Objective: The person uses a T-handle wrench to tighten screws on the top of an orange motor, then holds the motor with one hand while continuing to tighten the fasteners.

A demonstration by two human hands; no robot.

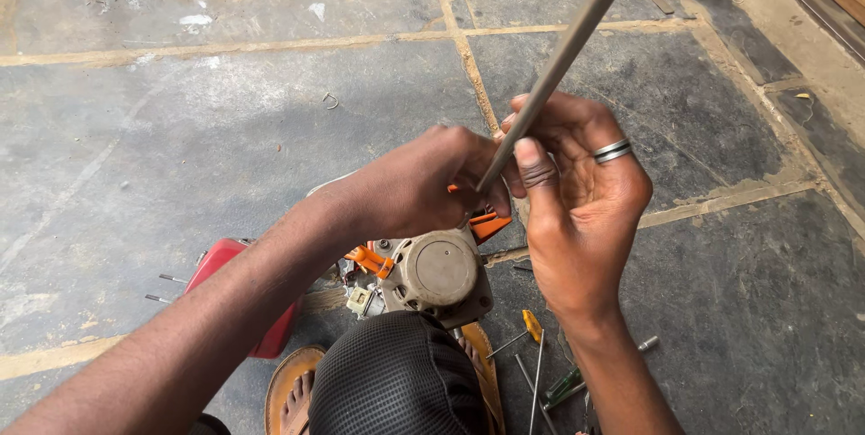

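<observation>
My left hand (423,184) is curled around the lower end of a long grey metal rod (563,52), which slants up to the top right. My right hand (577,183), with a ring on one finger, pinches the same rod just above, thumb against it. Below both hands sits a small engine (432,277) with a round beige cover and orange plastic parts, resting on the stone floor near my knee (396,376). The rod's lower tip is hidden behind my left hand.
A red tank-like part (236,295) lies left of the engine. Several screwdrivers and thin metal tools (541,367) lie on the floor at the lower right. My sandalled foot (290,394) is at the bottom. Grey stone slabs (225,128) with sandy joints spread all around.
</observation>
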